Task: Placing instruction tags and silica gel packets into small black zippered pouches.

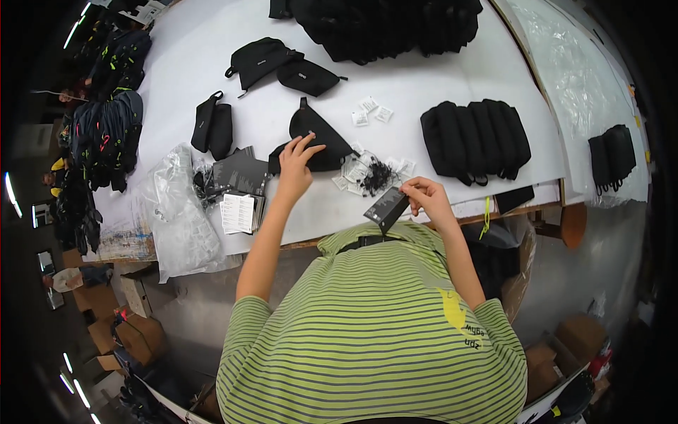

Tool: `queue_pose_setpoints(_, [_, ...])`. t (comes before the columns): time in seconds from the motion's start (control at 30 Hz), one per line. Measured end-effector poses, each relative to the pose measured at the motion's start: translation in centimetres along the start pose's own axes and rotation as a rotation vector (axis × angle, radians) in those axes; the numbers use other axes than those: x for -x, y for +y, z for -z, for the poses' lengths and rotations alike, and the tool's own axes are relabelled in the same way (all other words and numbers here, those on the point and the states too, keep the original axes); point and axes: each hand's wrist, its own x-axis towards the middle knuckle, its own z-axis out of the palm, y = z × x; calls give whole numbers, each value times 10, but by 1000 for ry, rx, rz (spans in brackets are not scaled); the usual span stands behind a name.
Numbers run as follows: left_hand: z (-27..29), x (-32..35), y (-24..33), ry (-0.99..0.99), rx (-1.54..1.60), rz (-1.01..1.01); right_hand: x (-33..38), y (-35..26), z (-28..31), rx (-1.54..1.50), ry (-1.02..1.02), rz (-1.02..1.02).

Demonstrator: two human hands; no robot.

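My left hand is over a black zip pouch with a loop at its top. Its fingers are spread and seem to rest on the fabric. Near the table's front edge, my right hand pinches a black printed card tag by its upper corner. Between the hands lies a tangle of black cords on several small white packets. Left of the pouch are dark card tags and a stack of white printed cards.
More black pouches lie farther back, with a large black pile behind them. A row of black pouches is at right. Clear plastic bags hang over the front edge at left. Loose white packets lie mid-table.
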Motion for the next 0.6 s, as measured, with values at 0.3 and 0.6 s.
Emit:
queue_pose_setpoints(0.3, [-55, 10, 36, 84, -221, 33, 18, 14, -17, 37, 5, 22])
queue_pose_setpoints(0.6, [-64, 16, 25, 6, -292, -18, 19, 21, -34, 43, -88, 69])
